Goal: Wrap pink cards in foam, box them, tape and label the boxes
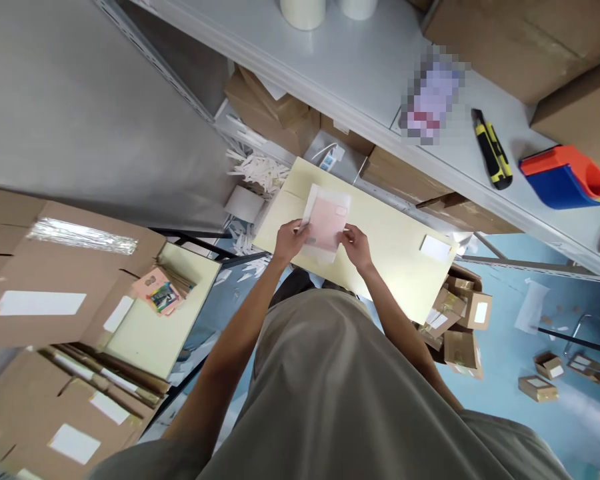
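Over a pale yellow table (380,267), both hands hold a flat pink packet (329,219) in a translucent white sleeve. My left hand (289,241) grips its left edge, fingers closed with the thumb on top. At the lower right edge, my right hand (356,245) pinches it between thumb and fingers. A small printed box shows near the packet's upper right corner, though any writing is too small to read. To the right on the same table lies a white label (435,248).
On the grey shelf (350,73) ahead are a yellow-black box cutter (492,149), a red-blue tape dispenser (565,177) and white rolls (303,12). Cardboard boxes (455,313) are piled at the table's right. Large cartons (65,267) and a pink picture packet (159,291) lie left.
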Demonstrator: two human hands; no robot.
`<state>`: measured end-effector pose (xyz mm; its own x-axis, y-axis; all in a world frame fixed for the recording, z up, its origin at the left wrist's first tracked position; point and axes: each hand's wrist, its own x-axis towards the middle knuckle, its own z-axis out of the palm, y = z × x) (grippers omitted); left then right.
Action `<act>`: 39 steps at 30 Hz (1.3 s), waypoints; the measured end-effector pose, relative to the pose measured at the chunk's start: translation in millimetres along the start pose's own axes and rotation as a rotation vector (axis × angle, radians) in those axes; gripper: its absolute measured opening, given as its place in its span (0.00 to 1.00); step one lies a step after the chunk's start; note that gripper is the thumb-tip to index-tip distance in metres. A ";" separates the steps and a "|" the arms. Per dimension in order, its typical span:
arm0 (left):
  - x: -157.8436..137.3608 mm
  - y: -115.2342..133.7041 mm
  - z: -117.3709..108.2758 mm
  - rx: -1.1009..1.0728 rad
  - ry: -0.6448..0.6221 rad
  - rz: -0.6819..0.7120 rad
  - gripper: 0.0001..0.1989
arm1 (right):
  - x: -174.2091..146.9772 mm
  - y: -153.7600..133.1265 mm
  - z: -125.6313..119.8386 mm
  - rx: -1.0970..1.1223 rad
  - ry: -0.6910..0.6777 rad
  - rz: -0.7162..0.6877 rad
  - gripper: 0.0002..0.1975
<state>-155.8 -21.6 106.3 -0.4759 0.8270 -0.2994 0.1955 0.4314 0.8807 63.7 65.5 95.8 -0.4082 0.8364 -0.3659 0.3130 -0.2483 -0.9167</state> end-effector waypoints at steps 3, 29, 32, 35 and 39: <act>37.9 -23.3 -12.3 0.209 0.010 -0.074 0.09 | 44.2 12.4 34.9 -0.122 0.017 0.070 0.18; -69.7 -129.8 -68.2 -0.131 0.021 -0.341 0.11 | -8.8 23.1 135.1 -0.419 -0.042 0.155 0.15; -106.9 -128.0 -81.1 -0.268 0.176 -0.376 0.09 | -20.3 23.9 154.1 -0.411 -0.261 0.065 0.20; -154.0 -126.8 -109.8 -0.420 0.453 -0.415 0.11 | -20.3 15.7 179.5 -0.365 -0.478 -0.026 0.24; -236.8 -129.9 -152.8 -0.468 0.820 -0.523 0.13 | -16.3 -10.7 227.0 -0.295 -0.703 -0.090 0.26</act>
<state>-199.5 -328.5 118.9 -0.8687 0.0121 -0.4952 -0.4628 0.3366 0.8201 -127.8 -56.4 75.1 -0.8612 0.3153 -0.3986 0.4285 0.0288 -0.9031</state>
